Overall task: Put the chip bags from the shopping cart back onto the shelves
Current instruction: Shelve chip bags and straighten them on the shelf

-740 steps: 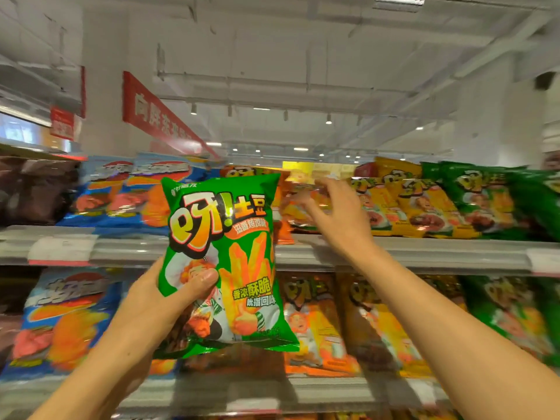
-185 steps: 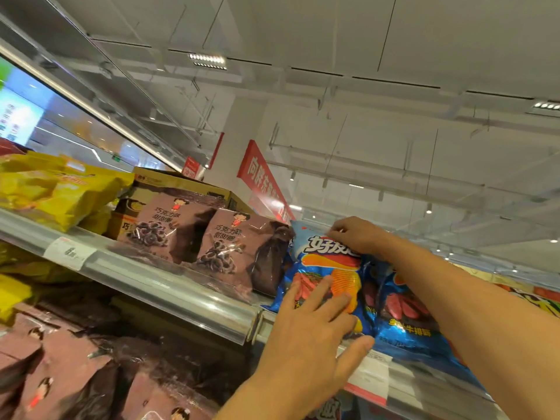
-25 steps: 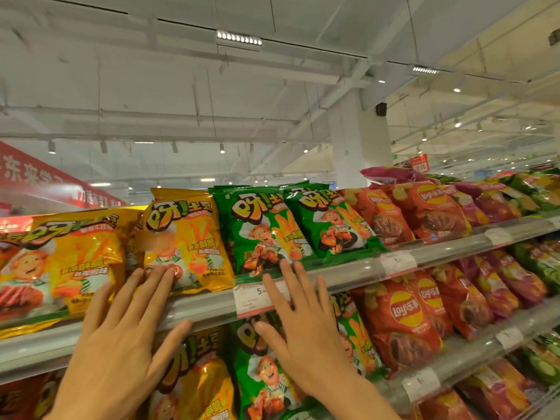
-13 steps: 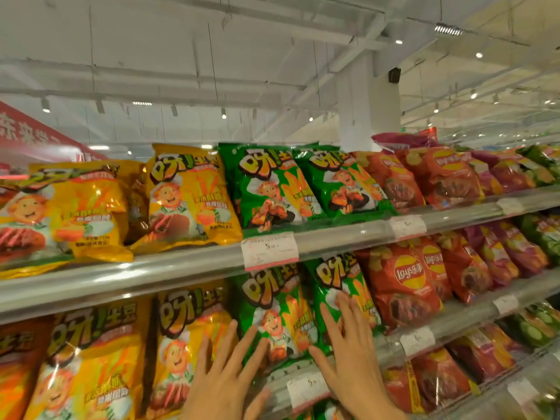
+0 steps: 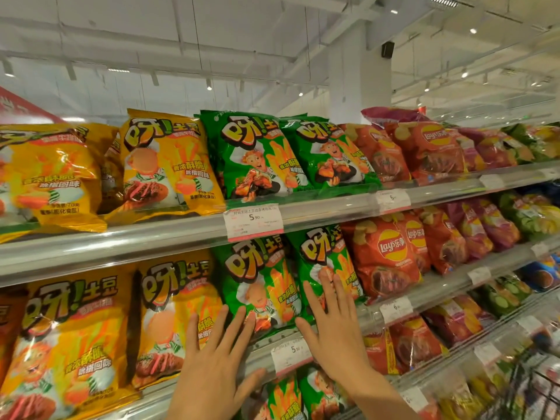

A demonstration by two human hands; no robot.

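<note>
Two bare hands reach flat toward the second shelf of a supermarket snack aisle. The left hand (image 5: 212, 368) is spread wide, fingers straight, its fingertips (image 5: 242, 313) lying over the lower edge of a green chip bag (image 5: 257, 286) and the corner of the yellow chip bag (image 5: 175, 313) next to it; it grips nothing. The right hand (image 5: 333, 334), just beside it, is likewise flat and unclenched, its fingers pressed up against a second green chip bag (image 5: 327, 256) standing shoulder to shoulder with the first. Below both palms runs the clear rail of the second shelf (image 5: 424, 298), carrying a white price tag (image 5: 291, 356) between the two wrists. Directly above the hands, a larger price label (image 5: 254, 221) reading 5.90 hangs from the top shelf (image 5: 121, 244), where more green bags (image 5: 254, 156) and yellow bags (image 5: 166, 162) of the same brand stand in a row. Outward past the right hand, red Lay's bags (image 5: 391, 253) fill both levels, then purple and green packs farther along. Low beyond the right forearm, the wire edge of a shopping cart (image 5: 533, 389) shows at the corner; what it holds cannot be made out.
</note>
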